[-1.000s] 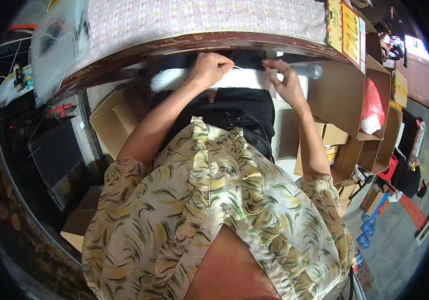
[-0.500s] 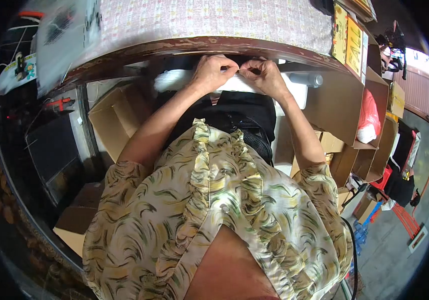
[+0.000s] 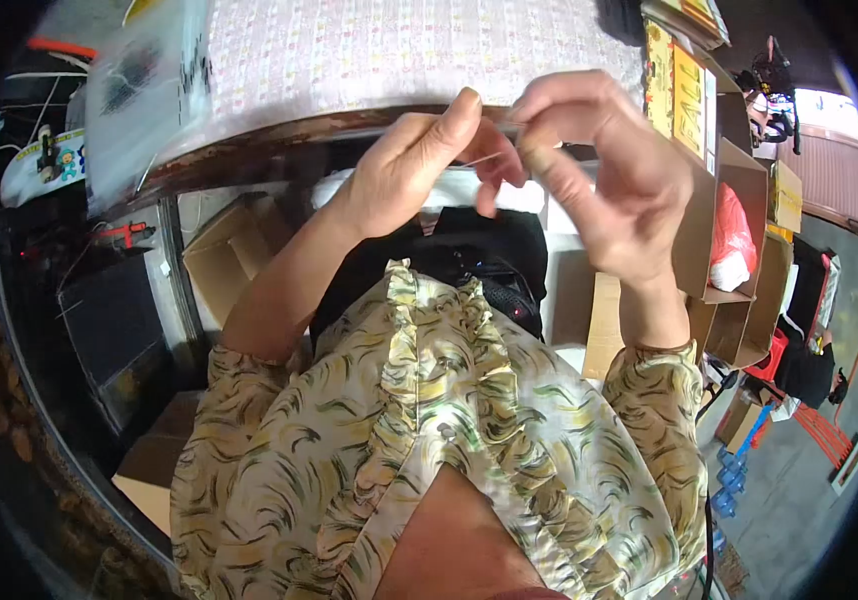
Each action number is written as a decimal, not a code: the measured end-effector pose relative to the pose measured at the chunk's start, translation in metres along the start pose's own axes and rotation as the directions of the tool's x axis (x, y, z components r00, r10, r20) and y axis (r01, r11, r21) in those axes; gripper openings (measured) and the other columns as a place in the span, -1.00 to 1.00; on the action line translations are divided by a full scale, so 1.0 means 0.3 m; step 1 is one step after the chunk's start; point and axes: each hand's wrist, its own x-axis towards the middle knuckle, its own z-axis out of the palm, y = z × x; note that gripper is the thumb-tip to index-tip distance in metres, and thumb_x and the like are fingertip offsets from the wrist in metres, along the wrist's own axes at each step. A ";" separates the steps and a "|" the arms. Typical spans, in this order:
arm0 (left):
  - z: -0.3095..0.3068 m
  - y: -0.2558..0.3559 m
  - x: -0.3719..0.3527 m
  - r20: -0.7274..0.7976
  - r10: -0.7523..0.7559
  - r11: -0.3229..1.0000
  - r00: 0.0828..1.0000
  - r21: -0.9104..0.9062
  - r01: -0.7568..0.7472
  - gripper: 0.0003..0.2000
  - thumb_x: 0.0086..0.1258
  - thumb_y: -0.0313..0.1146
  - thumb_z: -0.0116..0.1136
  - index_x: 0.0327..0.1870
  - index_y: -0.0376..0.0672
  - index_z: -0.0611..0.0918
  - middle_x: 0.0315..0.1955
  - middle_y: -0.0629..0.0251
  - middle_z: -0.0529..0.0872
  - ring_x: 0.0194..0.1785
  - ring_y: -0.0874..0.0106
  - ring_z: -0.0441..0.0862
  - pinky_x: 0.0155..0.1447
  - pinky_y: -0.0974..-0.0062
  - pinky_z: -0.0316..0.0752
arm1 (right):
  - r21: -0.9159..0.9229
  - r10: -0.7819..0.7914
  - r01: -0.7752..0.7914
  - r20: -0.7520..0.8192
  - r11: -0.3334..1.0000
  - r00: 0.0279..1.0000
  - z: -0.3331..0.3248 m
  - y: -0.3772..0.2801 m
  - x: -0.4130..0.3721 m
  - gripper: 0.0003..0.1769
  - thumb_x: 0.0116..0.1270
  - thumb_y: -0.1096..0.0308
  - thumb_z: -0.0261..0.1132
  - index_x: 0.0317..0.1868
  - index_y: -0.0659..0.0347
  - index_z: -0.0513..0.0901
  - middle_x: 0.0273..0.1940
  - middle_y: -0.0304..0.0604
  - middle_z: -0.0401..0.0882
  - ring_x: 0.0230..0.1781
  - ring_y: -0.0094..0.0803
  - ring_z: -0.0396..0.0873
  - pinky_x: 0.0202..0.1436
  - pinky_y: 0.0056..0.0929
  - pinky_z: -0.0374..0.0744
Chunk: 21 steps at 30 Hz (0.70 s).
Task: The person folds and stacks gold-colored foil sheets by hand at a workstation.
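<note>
Both my hands are raised in front of the table edge (image 3: 279, 135). My right hand (image 3: 629, 180) is bent, with thumb and forefinger closed in a pinch; motion blurs the fingertips. A thin pale strand (image 3: 487, 159) reaches from that pinch toward my left hand; it is too fine to tell whether it is thread or a needle. My left hand (image 3: 404, 175) has its thumb stretched up, apart from its curled fingers, with nothing plainly gripped between them. Below the hands, a white padded-looking object (image 3: 459, 188) lies across my lap, partly hidden.
A patterned cloth (image 3: 399, 55) covers the table, with a clear plastic sheet (image 3: 149, 100) at its left. Cardboard boxes (image 3: 234, 255) stand at left and right. A red plastic bag (image 3: 734, 235) sits in a right-hand box, near a yellow printed box (image 3: 684, 95).
My hands have risen toward the camera from under the table edge. They were pinched close together; now the left thumb is spread away and the right hand has swung up and right.
</note>
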 end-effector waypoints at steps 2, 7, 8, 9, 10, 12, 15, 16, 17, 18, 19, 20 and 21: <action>-0.036 0.030 0.010 -0.005 0.006 0.999 1.000 0.035 -0.006 -0.43 0.70 0.00 -0.28 -0.11 -0.37 0.66 -0.47 0.32 0.64 -0.38 0.56 0.58 -0.16 0.57 0.54 | 0.096 0.038 -0.028 -0.112 0.995 0.993 -0.036 0.040 0.014 -0.92 0.36 0.56 0.32 -0.21 0.44 0.66 -0.01 -0.03 0.60 -0.16 -0.49 0.59 -0.09 -0.49 0.62; -0.060 0.102 0.042 -0.187 0.111 0.871 0.976 0.491 -0.005 -0.86 0.53 -0.43 0.17 -0.16 -0.34 0.68 -0.48 0.42 0.67 -0.44 0.73 0.51 -0.40 0.72 0.40 | 0.297 0.374 -0.335 -0.082 0.894 0.924 -0.080 0.146 0.027 -0.90 0.39 0.46 0.32 -0.21 0.34 0.70 -0.11 -0.08 0.68 -0.28 -0.57 0.62 -0.13 -0.55 0.59; -0.065 0.108 0.050 -0.185 0.114 0.869 0.976 0.495 -0.007 -0.86 0.53 -0.43 0.17 -0.16 -0.34 0.68 -0.48 0.42 0.67 -0.44 0.73 0.51 -0.40 0.72 0.40 | 0.181 0.429 -0.419 -0.017 0.890 0.903 -0.091 0.149 0.036 -0.87 0.41 0.43 0.32 -0.17 0.33 0.72 -0.16 -0.09 0.71 -0.27 -0.59 0.63 -0.14 -0.57 0.59; -0.068 0.117 0.061 -0.174 0.128 0.833 0.976 0.553 -0.011 -0.87 0.50 -0.44 0.20 -0.20 -0.35 0.69 -0.51 0.41 0.67 -0.45 0.73 0.51 -0.41 0.70 0.39 | 0.059 0.486 -0.488 0.039 0.871 0.873 -0.100 0.151 0.047 -0.85 0.43 0.41 0.31 -0.14 0.33 0.74 -0.20 -0.11 0.75 -0.27 -0.61 0.64 -0.15 -0.58 0.59; -0.069 0.125 0.074 -0.163 0.141 0.794 0.977 0.608 -0.014 -0.87 0.47 -0.44 0.22 -0.24 -0.35 0.69 -0.54 0.40 0.68 -0.46 0.73 0.50 -0.42 0.68 0.39 | -0.018 0.416 -0.416 -0.011 0.909 0.910 -0.109 0.150 0.060 -0.76 0.44 0.36 0.33 -0.02 0.34 0.74 -0.25 -0.11 0.78 -0.23 -0.59 0.67 -0.13 -0.55 0.62; -0.070 0.136 0.097 -0.141 0.161 0.757 0.977 0.652 -0.031 -0.87 0.44 -0.44 0.24 -0.27 -0.34 0.69 -0.57 0.38 0.68 -0.49 0.71 0.51 -0.43 0.65 0.41 | -0.112 0.244 -0.243 -0.009 0.963 0.970 -0.122 0.142 0.097 -0.74 0.43 0.37 0.33 0.01 0.36 0.74 -0.24 -0.11 0.78 -0.22 -0.57 0.68 -0.11 -0.53 0.63; -0.063 0.145 0.136 -0.107 0.164 0.705 0.981 0.708 -0.041 -0.86 0.38 -0.41 0.27 -0.31 -0.33 0.70 -0.61 0.29 0.69 -0.53 0.67 0.53 -0.44 0.60 0.44 | -0.188 0.209 -0.193 0.068 0.963 0.976 -0.114 0.075 0.124 -0.72 0.39 0.40 0.37 0.03 0.39 0.73 -0.21 -0.10 0.79 -0.21 -0.53 0.69 -0.06 -0.49 0.65; -0.062 0.149 0.149 -0.102 0.162 0.684 0.981 0.729 -0.037 -0.86 0.35 -0.40 0.28 -0.32 -0.32 0.70 -0.62 0.24 0.70 -0.54 0.65 0.56 -0.44 0.57 0.46 | -0.210 0.238 -0.206 0.140 0.956 0.961 -0.106 0.062 0.135 -0.74 0.37 0.42 0.38 0.01 0.39 0.74 -0.21 -0.10 0.79 -0.21 -0.53 0.68 -0.08 -0.50 0.65; -0.059 0.151 0.159 -0.100 0.165 0.682 0.981 0.730 -0.040 -0.86 0.35 -0.40 0.28 -0.32 -0.32 0.70 -0.62 0.24 0.70 -0.54 0.65 0.56 -0.44 0.57 0.46 | -0.234 0.265 -0.214 0.215 0.949 0.940 -0.104 0.056 0.144 -0.75 0.35 0.43 0.40 -0.01 0.38 0.75 -0.21 -0.11 0.79 -0.22 -0.54 0.67 -0.10 -0.50 0.65; -0.054 0.153 0.166 -0.115 0.129 0.707 0.985 0.707 -0.010 -0.85 0.35 -0.38 0.28 -0.31 -0.30 0.71 -0.61 0.21 0.71 -0.55 0.62 0.58 -0.45 0.56 0.47 | -0.295 0.277 -0.208 0.215 0.932 0.937 -0.101 0.067 0.143 -0.73 0.31 0.41 0.44 -0.04 0.39 0.75 -0.24 -0.13 0.78 -0.25 -0.56 0.68 -0.16 -0.50 0.66; -0.053 0.155 0.170 -0.131 0.092 0.731 0.987 0.682 0.022 -0.85 0.35 -0.37 0.28 -0.29 -0.29 0.72 -0.60 0.18 0.72 -0.56 0.59 0.60 -0.45 0.55 0.48 | -0.294 0.274 -0.205 0.218 0.934 0.937 -0.100 0.064 0.145 -0.73 0.31 0.41 0.44 -0.04 0.39 0.75 -0.24 -0.13 0.78 -0.25 -0.56 0.68 -0.16 -0.50 0.66; -0.054 0.158 0.173 -0.136 0.095 0.729 0.986 0.684 0.024 -0.85 0.35 -0.37 0.28 -0.29 -0.29 0.72 -0.60 0.18 0.72 -0.56 0.59 0.60 -0.45 0.55 0.48 | -0.334 0.364 -0.289 0.192 0.897 0.911 -0.100 0.062 0.148 -0.75 0.32 0.41 0.43 -0.06 0.39 0.75 -0.25 -0.13 0.79 -0.26 -0.56 0.69 -0.18 -0.52 0.67; -0.057 0.163 0.176 -0.107 0.133 0.677 0.985 0.736 -0.011 -0.85 0.35 -0.37 0.27 -0.29 -0.28 0.72 -0.59 0.18 0.72 -0.55 0.58 0.60 -0.45 0.55 0.49 | -0.372 0.451 -0.369 0.163 0.852 0.878 -0.103 0.062 0.151 -0.76 0.33 0.40 0.43 -0.07 0.40 0.76 -0.26 -0.13 0.79 -0.27 -0.56 0.70 -0.20 -0.53 0.67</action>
